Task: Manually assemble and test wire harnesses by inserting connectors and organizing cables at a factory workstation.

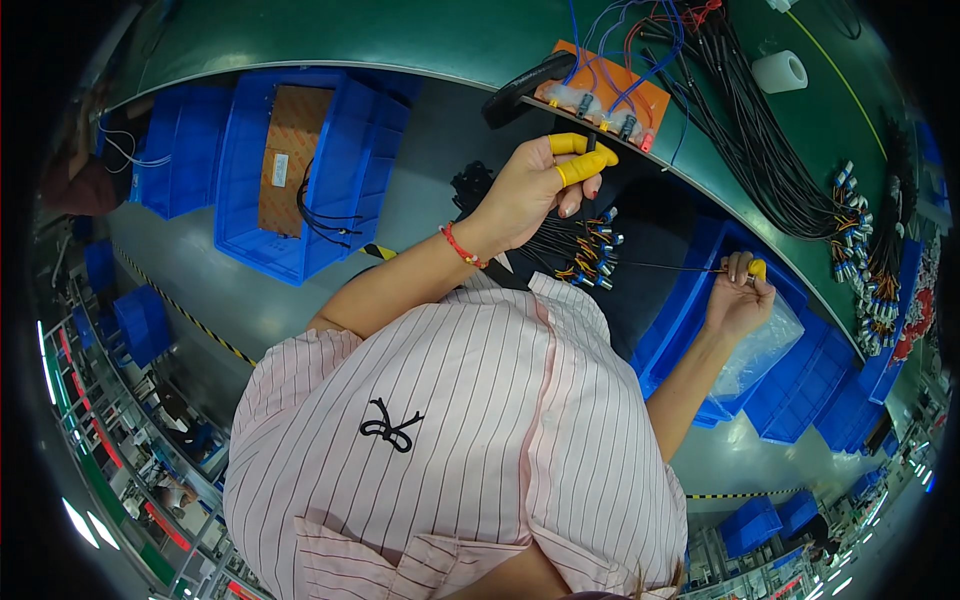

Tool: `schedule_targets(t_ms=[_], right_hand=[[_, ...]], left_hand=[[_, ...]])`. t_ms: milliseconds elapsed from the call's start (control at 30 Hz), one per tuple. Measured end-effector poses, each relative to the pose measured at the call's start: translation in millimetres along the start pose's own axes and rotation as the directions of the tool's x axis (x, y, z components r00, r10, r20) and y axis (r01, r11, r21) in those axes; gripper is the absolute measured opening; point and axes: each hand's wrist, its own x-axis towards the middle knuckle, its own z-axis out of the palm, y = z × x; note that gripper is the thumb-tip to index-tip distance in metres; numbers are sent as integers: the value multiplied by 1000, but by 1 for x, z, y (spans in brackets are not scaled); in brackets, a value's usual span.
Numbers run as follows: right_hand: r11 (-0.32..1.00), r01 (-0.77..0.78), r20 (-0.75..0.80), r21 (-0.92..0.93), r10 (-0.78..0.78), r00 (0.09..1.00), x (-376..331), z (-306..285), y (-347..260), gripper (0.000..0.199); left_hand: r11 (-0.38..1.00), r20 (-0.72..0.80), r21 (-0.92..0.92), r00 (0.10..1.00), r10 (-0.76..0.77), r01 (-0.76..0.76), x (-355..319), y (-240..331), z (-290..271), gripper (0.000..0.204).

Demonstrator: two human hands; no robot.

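My left hand [535, 188], with yellow finger cots on thumb and index finger, pinches the small black plug end of a wire [591, 143] just below the orange test board [612, 92] at the edge of the green bench. My right hand [738, 300], also wearing a yellow cot, grips a thin black wire [670, 267] that runs left toward a bundle of black wires with coloured connector ends [585, 248] lying on my lap. Blue and red leads loop out of the board's top.
Long bundles of black cables with connectors [770, 160] lie across the green bench [450, 40], beside a white tape roll [780, 71]. A blue bin with a clear plastic bag [765, 345] sits under my right hand. Blue crates [350, 170] holding cardboard stand on the floor to the left.
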Motion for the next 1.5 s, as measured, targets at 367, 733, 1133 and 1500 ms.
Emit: schedule_targets(t_ms=[367, 733, 1133, 1500], right_hand=[[1000, -1, -21, -7, 0, 1000, 2, -12, 4, 13], [998, -48, -26, 34, 48, 998, 4, -15, 6, 16], [998, -46, -56, 40, 48, 997, 3, -14, 7, 15], [998, -55, -111, 29, 58, 992, 5, -5, 9, 10]], left_hand=[[992, -98, 109, 993, 72, -61, -2, 1, 9, 24], [995, -78, 83, 995, 68, -61, 0, 5, 6, 22], [978, -73, -202, 995, -69, 53, 1, 13, 11, 26], [931, -17, -359, 997, -74, 63, 8, 9, 4, 28]])
